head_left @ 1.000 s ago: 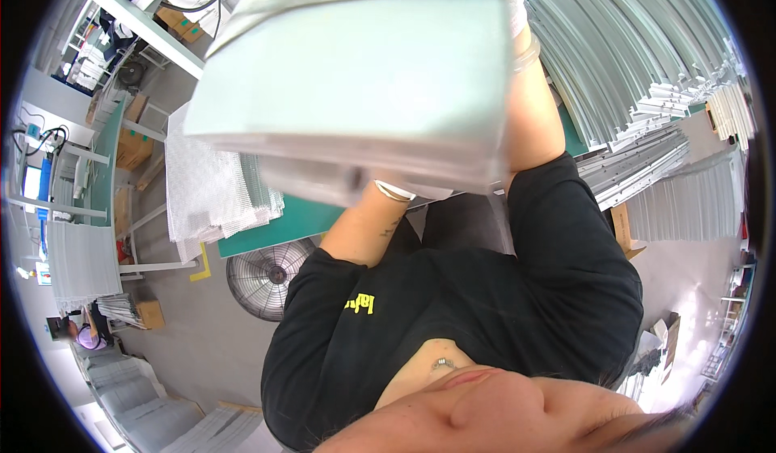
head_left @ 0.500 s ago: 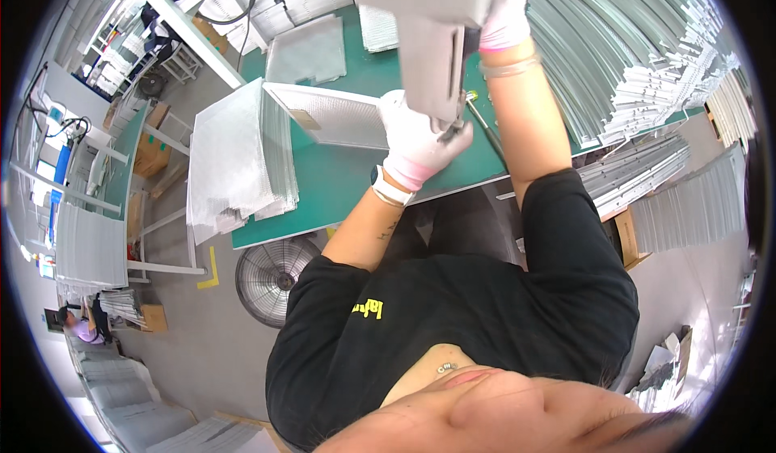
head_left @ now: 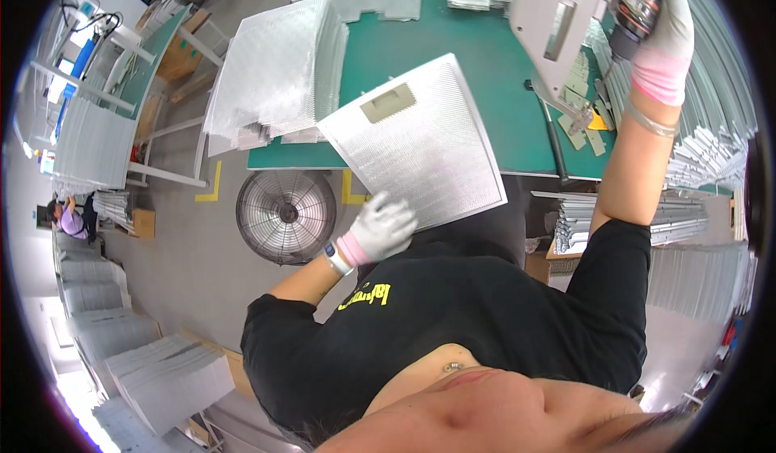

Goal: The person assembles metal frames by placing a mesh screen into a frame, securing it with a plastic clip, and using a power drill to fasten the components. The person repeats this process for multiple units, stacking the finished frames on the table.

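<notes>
My left hand [head_left: 381,228], in a white glove with a pink cuff, grips the near left edge of a framed metal mesh panel [head_left: 436,142]. The panel is tilted and reaches past the table's front edge toward my body; a small rectangular inset shows in its upper left part. My thumb is not clearly visible. At the upper right, my gloved right hand [head_left: 672,29] is wrapped round a power drill [head_left: 634,21] with a dark body and an orange ring. Beside the drill stands a grey machine [head_left: 550,25] with a slotted arm.
A stack of mesh sheets [head_left: 275,69] lies at the table's left end. A black-handled hammer [head_left: 551,134] and small flat plates [head_left: 575,105] are near the machine. Long metal strips [head_left: 719,89] fill the right side. A floor fan [head_left: 286,210] stands left of me; a person [head_left: 71,217] is far left.
The mesh panel has come away from the machine and swung toward my body. My left hand has moved down and left, my right hand to the right. The whole view has shifted.
</notes>
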`<action>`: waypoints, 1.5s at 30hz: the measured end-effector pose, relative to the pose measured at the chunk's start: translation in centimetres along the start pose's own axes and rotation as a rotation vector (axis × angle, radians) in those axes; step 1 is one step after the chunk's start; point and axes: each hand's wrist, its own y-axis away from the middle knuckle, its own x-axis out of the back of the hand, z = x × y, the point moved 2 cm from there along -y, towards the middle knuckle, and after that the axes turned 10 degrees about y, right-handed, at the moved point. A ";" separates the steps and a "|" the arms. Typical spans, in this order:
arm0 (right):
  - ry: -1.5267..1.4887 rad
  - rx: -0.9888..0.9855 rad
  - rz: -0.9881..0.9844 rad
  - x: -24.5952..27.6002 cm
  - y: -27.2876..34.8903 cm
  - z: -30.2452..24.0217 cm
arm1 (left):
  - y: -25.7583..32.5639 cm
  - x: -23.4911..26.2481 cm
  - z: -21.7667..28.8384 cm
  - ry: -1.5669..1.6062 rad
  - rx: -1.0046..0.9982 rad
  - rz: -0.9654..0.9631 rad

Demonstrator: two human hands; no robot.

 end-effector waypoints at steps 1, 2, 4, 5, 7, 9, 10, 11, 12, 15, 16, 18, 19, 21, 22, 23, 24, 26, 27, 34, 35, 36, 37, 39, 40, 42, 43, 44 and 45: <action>-0.001 0.037 0.087 0.1 0.0 0.7 | -0.7 0.8 -0.5 -0.170 0.130 0.144; -0.019 0.006 0.052 0.3 0.0 1.1 | -2.0 2.3 -1.2 -0.290 0.344 0.205; -0.066 -0.079 0.062 -0.8 0.5 1.0 | -6.6 4.7 -3.8 -0.246 0.563 0.420; -0.086 -0.122 0.066 -1.5 0.8 1.0 | -9.1 5.4 -5.1 -0.217 0.592 0.357; -0.045 -0.045 -0.034 -2.7 1.4 1.4 | -12.5 4.1 -8.1 -0.244 0.621 0.298; -0.001 -0.078 -0.027 -2.7 1.3 0.9 | -13.6 1.5 -10.5 -0.202 0.816 0.113; -0.028 -0.070 -0.046 -2.7 1.3 1.0 | -13.6 0.9 -10.6 -0.171 0.776 0.171; -0.055 -0.061 -0.067 -2.9 1.4 1.3 | -13.5 0.4 -10.5 -0.140 0.737 0.230; -0.062 -0.049 -0.064 -3.0 1.4 1.4 | -13.8 0.2 -10.2 -0.104 0.688 0.286; -0.056 -0.032 -0.042 -3.9 1.7 1.5 | -16.1 4.0 -5.9 0.005 0.629 0.291; -0.043 -0.031 -0.041 -4.3 2.0 1.1 | -16.8 4.6 -4.2 0.026 0.551 0.298; 0.003 -0.038 -0.021 -5.4 2.0 0.8 | -17.9 5.3 -1.4 0.054 0.402 0.322; -0.015 -0.023 -0.041 -5.4 1.9 0.9 | -18.1 5.2 -0.4 0.100 0.371 0.319; -0.096 0.002 -0.146 -4.5 1.5 1.3 | -18.2 5.7 1.0 0.138 0.309 0.325; -0.123 0.014 -0.208 -3.9 1.4 1.4 | -18.2 5.8 1.6 0.153 0.313 0.328; -0.193 -0.011 -0.210 -3.2 1.4 1.4 | -18.2 6.0 2.3 0.167 0.317 0.331; -0.268 -0.036 -0.215 -2.8 1.4 1.5 | -18.2 6.1 2.5 0.173 0.323 0.336; -0.264 0.027 -0.145 -2.6 2.3 1.6 | -18.7 6.3 2.5 0.150 0.283 0.370; -0.256 0.027 -0.120 -3.0 2.8 1.4 | -18.8 6.4 2.5 0.137 0.264 0.387; -0.245 0.059 -0.453 -2.4 3.4 1.5 | -18.9 6.1 3.0 0.144 0.214 0.368; -0.221 0.051 -0.419 -2.6 3.8 1.3 | -19.0 6.0 3.0 0.153 0.207 0.370; -0.178 0.032 -0.299 -2.8 3.7 0.9 | -19.0 6.0 2.9 0.157 0.201 0.373; -0.103 0.064 -0.160 -3.1 3.8 0.8 | -19.0 6.0 2.9 0.162 0.194 0.375; 0.098 0.158 0.142 -3.7 4.2 0.8 | -19.1 6.0 3.0 0.176 0.215 0.365; 0.034 0.169 0.163 -3.5 4.3 1.2 | -19.2 6.1 3.1 0.185 0.225 0.361; -0.270 0.138 0.060 -1.9 4.3 2.8 | -19.1 6.4 3.1 0.198 0.238 0.293; -0.406 0.095 -0.031 -1.4 4.0 3.2 | -19.0 6.4 3.1 0.200 0.252 0.260; -0.538 0.041 -0.115 -0.9 3.9 3.5 | -19.0 6.5 3.1 0.195 0.249 0.275; -0.552 0.003 -0.156 -0.5 3.7 3.4 | -19.1 6.4 3.2 0.195 0.241 0.288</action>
